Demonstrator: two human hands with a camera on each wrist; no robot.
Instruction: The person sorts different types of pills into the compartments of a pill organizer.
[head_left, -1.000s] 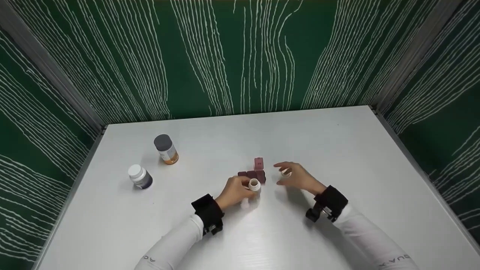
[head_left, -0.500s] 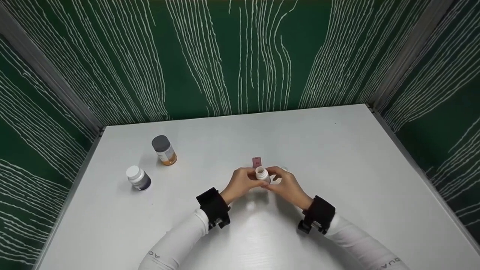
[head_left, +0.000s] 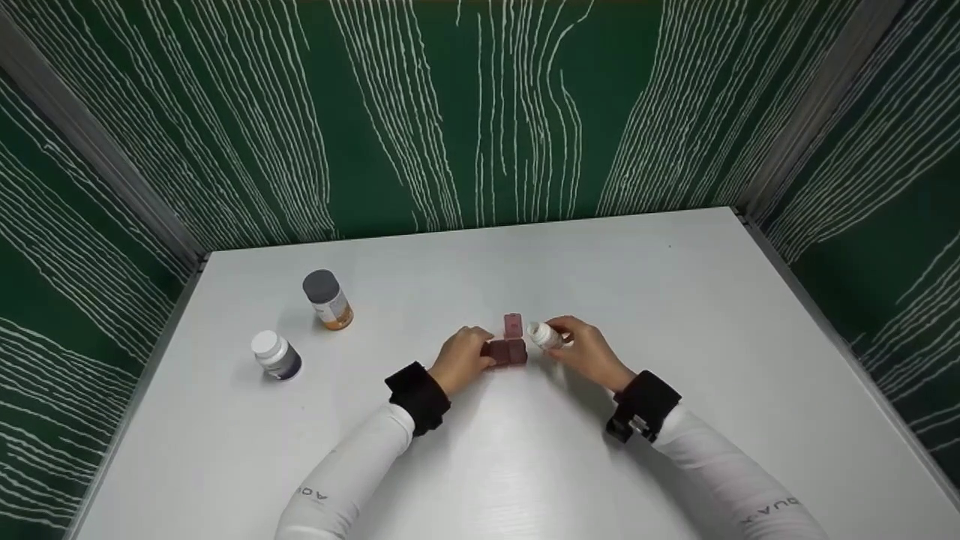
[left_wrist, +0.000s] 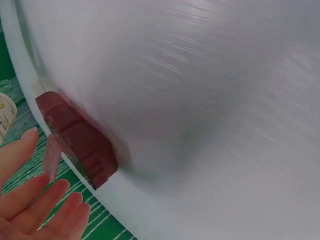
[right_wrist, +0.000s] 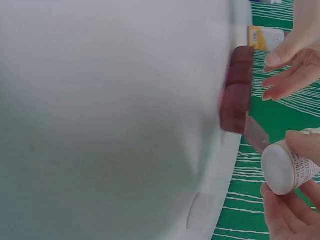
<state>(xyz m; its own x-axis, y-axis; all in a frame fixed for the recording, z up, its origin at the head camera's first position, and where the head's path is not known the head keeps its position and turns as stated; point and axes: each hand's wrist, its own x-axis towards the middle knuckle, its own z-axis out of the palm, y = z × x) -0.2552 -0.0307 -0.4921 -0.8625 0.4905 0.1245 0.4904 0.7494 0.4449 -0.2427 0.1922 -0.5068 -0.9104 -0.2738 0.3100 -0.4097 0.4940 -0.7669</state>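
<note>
Table (head_left: 525, 457): is gleaming, smooth and glossy
Box (left_wrist: 80, 135): is looking like smooth plastic
Held bottle (head_left: 541, 335): is showing smooth plastic
Sleeves (head_left: 351, 469): are creasing like cloth

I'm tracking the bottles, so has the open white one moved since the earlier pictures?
Yes: in the head view, the open white bottle moved right and toward the table's far edge, now in the right hand.

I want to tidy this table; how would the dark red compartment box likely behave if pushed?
The dark red compartment box looks like hard plastic, so probably stiff. Lying long and low, it would likely slide rather than roll or tip. Its open pink lid juts out and might snag.
</note>
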